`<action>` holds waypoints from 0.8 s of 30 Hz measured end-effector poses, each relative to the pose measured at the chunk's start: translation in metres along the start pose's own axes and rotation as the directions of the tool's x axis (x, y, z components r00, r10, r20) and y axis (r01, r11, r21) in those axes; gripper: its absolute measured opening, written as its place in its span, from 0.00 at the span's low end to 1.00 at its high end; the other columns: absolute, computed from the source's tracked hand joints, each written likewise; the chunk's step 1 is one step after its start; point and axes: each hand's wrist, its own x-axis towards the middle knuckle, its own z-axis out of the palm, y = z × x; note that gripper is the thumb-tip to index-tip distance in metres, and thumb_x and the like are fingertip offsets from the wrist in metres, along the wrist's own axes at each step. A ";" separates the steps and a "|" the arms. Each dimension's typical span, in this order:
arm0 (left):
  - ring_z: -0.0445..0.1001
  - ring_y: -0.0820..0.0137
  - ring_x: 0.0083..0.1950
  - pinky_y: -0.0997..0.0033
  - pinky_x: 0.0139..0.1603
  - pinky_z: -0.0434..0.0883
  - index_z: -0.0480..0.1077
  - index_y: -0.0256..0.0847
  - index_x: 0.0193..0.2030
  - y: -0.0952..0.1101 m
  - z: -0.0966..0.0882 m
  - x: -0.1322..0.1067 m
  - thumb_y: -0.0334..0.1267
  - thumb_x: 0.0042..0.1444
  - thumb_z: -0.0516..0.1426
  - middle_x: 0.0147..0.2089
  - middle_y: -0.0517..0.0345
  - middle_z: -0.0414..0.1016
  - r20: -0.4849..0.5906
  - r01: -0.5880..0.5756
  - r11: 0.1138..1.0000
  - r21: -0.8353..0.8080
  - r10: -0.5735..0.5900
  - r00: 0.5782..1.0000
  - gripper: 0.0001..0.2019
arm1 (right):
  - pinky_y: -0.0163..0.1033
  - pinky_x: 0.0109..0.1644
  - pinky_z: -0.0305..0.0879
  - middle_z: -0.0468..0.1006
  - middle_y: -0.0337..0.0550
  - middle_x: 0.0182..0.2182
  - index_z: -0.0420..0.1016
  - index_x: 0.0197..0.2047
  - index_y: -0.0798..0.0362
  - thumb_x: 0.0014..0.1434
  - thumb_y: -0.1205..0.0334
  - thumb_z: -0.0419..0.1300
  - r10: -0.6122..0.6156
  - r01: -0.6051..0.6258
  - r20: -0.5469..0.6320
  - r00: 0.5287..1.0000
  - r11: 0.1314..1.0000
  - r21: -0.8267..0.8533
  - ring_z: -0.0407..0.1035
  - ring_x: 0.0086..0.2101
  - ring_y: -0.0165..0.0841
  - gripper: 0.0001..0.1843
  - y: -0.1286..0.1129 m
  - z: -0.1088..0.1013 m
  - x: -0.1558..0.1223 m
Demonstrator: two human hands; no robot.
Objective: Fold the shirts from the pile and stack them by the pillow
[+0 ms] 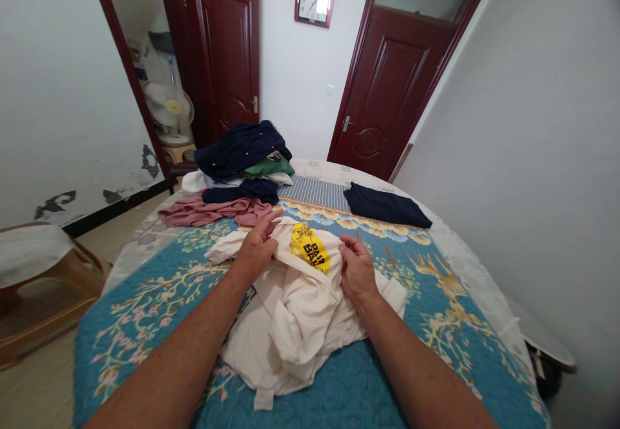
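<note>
A cream-white shirt (300,319) with a yellow and black print lies crumpled on the teal floral cloth in front of me. My left hand (258,243) pinches the shirt's fabric left of the print. On the other side, my right hand (357,266) grips the fabric between thumb and fingers. Between both hands the printed part is held up, its upper edge bent over. The rest of the shirt spreads toward me in loose folds, a small white tab at its near edge.
A clothes pile (237,157) in navy, green, white and pink stands at the back left. Folded dark navy cloth (387,206) lies at the back right. The teal cloth (159,313) covers a round table. A stool (48,287) stands left, walls and doors beyond.
</note>
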 end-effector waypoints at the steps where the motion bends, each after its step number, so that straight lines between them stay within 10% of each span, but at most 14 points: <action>1: 0.75 0.74 0.36 0.79 0.26 0.68 0.57 0.46 0.75 -0.001 -0.001 0.001 0.28 0.43 0.53 0.67 0.48 0.71 -0.021 -0.011 1.000 -0.003 0.011 1.000 0.46 | 0.38 0.42 0.72 0.81 0.37 0.36 0.78 0.44 0.50 0.47 0.59 0.71 0.000 0.000 0.000 1.000 1.000 0.005 0.75 0.35 0.32 0.19 0.000 0.000 0.000; 9: 0.78 0.69 0.44 0.79 0.29 0.72 0.55 0.48 0.75 -0.009 -0.002 0.005 0.28 0.43 0.54 0.72 0.46 0.65 -0.032 0.015 0.998 -0.055 -0.016 0.999 0.47 | 0.38 0.43 0.72 0.81 0.36 0.36 0.79 0.43 0.49 0.47 0.59 0.72 0.012 -0.012 0.004 1.000 1.000 0.018 0.75 0.36 0.32 0.18 -0.002 -0.001 -0.002; 15: 0.74 0.58 0.63 0.57 0.54 0.78 0.58 0.48 0.74 -0.002 0.001 0.000 0.31 0.52 0.57 0.76 0.43 0.57 0.037 -0.145 0.985 0.097 0.142 0.989 0.40 | 0.38 0.40 0.72 0.80 0.35 0.34 0.79 0.42 0.49 0.46 0.59 0.72 0.048 -0.048 -0.002 0.999 0.999 0.012 0.74 0.33 0.32 0.18 -0.015 0.013 -0.004; 21: 0.59 0.55 0.75 0.46 0.76 0.54 0.66 0.47 0.70 0.031 0.009 -0.016 0.29 0.55 0.59 0.71 0.47 0.66 0.450 -0.556 0.641 0.529 0.343 0.824 0.34 | 0.36 0.35 0.71 0.80 0.34 0.31 0.79 0.39 0.49 0.44 0.62 0.71 0.112 -0.119 0.181 0.977 0.992 0.029 0.72 0.29 0.30 0.16 -0.038 0.062 0.000; 24: 0.65 0.54 0.71 0.50 0.73 0.61 0.59 0.45 0.74 0.036 0.005 -0.019 0.29 0.53 0.59 0.69 0.44 0.68 0.428 -0.534 0.619 0.575 0.329 0.842 0.40 | 0.37 0.39 0.73 0.82 0.36 0.37 0.79 0.43 0.48 0.46 0.62 0.71 0.123 -0.126 0.354 0.927 0.992 -0.014 0.75 0.33 0.31 0.18 -0.053 0.079 -0.002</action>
